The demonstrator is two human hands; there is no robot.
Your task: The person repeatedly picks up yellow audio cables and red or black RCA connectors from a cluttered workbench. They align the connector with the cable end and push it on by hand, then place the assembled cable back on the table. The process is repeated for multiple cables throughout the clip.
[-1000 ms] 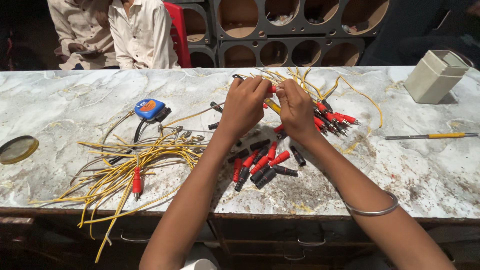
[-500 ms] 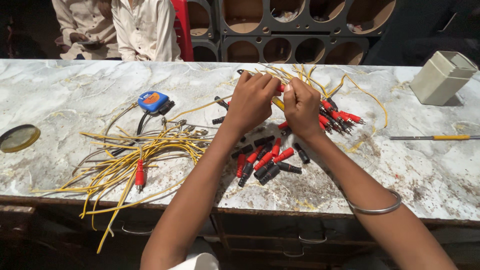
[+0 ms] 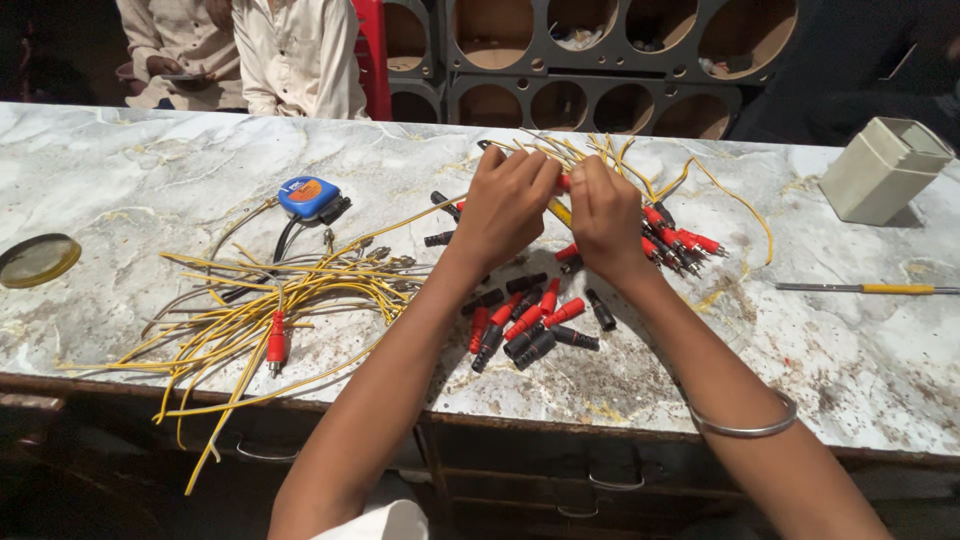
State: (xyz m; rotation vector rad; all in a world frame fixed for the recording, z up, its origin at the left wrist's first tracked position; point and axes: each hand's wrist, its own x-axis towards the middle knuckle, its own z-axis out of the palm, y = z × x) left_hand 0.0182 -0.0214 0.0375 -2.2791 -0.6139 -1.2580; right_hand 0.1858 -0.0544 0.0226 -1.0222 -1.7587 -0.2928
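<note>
Hands meet at table centre: our left hand (image 3: 508, 205) and right hand (image 3: 605, 212) both pinch closed on one yellow wire (image 3: 556, 209), its length running 10 to 4 o'clock between them. Loose plugs (image 3: 527, 325) lie at 6 o'clock, nearer our left.

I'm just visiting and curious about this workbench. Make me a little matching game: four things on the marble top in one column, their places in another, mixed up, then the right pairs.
Things:
1. blue tape measure
2. beige plastic box
3. round brass lid
4. yellow-handled tool

Places:
A. far left of the marble bench
B. far right corner, standing alone
C. lying flat on the right, nearer than the box
D. left of the hands, just above the tangle of yellow wires

Pairs: 1-D, 2-B, 3-A, 4-C
</note>
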